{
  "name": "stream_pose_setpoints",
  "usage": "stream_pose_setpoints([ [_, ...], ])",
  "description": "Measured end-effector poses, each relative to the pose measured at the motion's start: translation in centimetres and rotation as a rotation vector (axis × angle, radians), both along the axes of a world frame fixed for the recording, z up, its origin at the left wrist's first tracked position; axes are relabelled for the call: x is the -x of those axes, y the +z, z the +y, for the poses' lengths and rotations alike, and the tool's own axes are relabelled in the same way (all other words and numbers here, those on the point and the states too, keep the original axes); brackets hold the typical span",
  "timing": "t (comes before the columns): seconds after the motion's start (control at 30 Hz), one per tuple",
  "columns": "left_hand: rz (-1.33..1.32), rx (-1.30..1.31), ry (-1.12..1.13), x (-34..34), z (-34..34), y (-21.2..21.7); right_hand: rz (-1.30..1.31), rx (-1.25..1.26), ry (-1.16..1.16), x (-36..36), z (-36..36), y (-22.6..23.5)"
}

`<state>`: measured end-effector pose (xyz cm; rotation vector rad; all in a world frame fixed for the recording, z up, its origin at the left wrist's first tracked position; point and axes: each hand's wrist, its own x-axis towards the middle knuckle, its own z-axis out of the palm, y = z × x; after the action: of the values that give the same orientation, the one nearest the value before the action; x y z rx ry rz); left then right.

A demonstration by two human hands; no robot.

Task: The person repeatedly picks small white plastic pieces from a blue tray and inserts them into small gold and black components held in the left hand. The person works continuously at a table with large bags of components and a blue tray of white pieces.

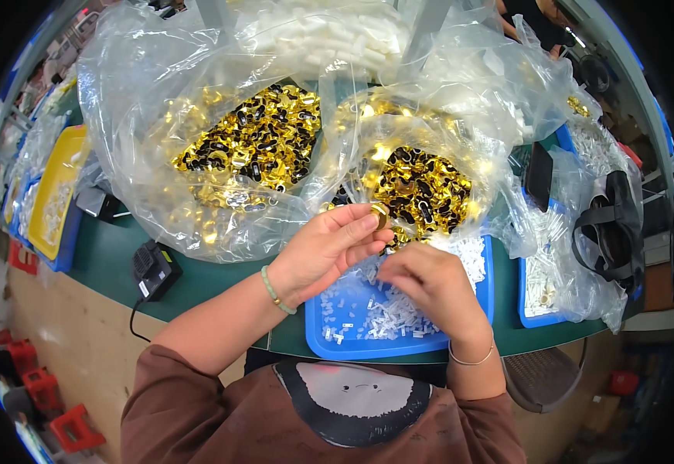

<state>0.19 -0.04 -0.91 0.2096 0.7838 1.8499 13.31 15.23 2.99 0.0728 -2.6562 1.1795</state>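
My left hand (328,246) pinches a small shiny gold piece (380,216) between thumb and fingers, above the far edge of a blue tray (323,346). My right hand (439,284) hovers just right of it, over the same tray, with its fingers curled together. Whatever its fingertips may hold is hidden. Small white plastic pieces (400,319) lie scattered and heaped in the tray. Beyond my hands, an opened clear plastic bag (423,192) is full of gold-and-black pieces. Farther left, a larger clear bag (256,147) holds more of them.
On the left stand a black corded device (155,272) and a yellow tray (41,232). To the right are a dark flat device (539,176), a blue tray of white sticks (539,298) and a black bag (611,236). White parts in plastic (329,35) fill the back.
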Motion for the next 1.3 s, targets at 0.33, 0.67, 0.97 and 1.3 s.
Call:
stream_pose_setpoints([
  [0.33,0.072,-0.011,-0.174,-1.3,0.6,0.8,0.237,0.160,-0.333,0.4,-0.5,0.3],
  [0.67,0.205,0.008,-0.105,-1.8,0.6,0.6,0.303,-0.009,-0.301,0.5,-0.5,0.4],
  [0.97,0.255,-0.058,-0.023,-2.0,0.3,0.4,0.398,-0.074,-0.282,0.4,-0.5,0.4],
  [1.3,0.274,-0.035,0.000,-2.1,0.2,0.6,0.422,-0.092,-0.280,0.5,-0.7,0.4],
])
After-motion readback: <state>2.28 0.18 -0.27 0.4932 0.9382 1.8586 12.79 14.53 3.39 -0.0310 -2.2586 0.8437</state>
